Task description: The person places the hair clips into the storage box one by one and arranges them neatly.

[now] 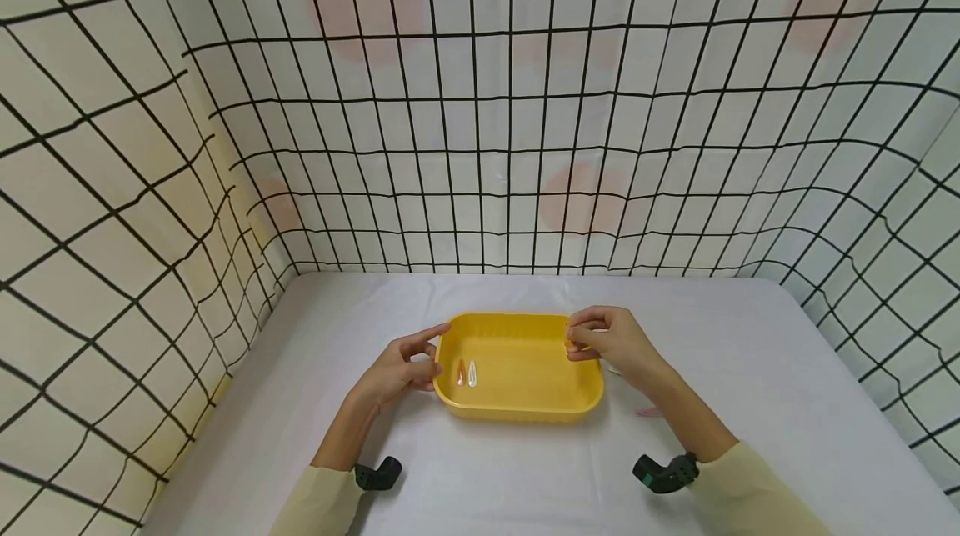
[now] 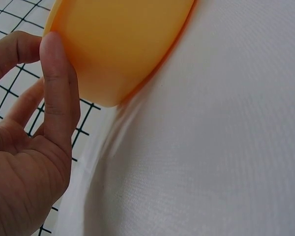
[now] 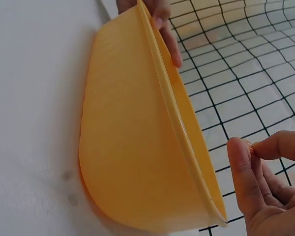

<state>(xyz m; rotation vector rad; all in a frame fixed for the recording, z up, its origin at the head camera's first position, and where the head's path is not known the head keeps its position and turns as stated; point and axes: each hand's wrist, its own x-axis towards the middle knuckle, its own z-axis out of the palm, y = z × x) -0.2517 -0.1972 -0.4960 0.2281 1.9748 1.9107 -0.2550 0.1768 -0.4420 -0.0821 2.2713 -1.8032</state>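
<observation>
A yellow plastic tray (image 1: 517, 414) stands on the table. My left hand (image 1: 402, 363) grips its left rim, with the thumb (image 2: 54, 73) against the tray wall. On the tray floor, near the left end, an orange snap hair clip (image 1: 461, 372) and a whitish one (image 1: 472, 373) lie side by side. Above the tray's right end, my right hand (image 1: 611, 344) pinches a tiny orange object (image 3: 250, 145) between thumb and forefinger. The fingers mostly cover it, so its kind cannot be made out.
A white cloth covers the table (image 1: 517, 478). A pink piece (image 1: 648, 412) lies under my right forearm, and a pale greenish one (image 1: 613, 368) peeks out beside the tray's right end. Black wire grid (image 1: 510, 119) encloses the back and both sides.
</observation>
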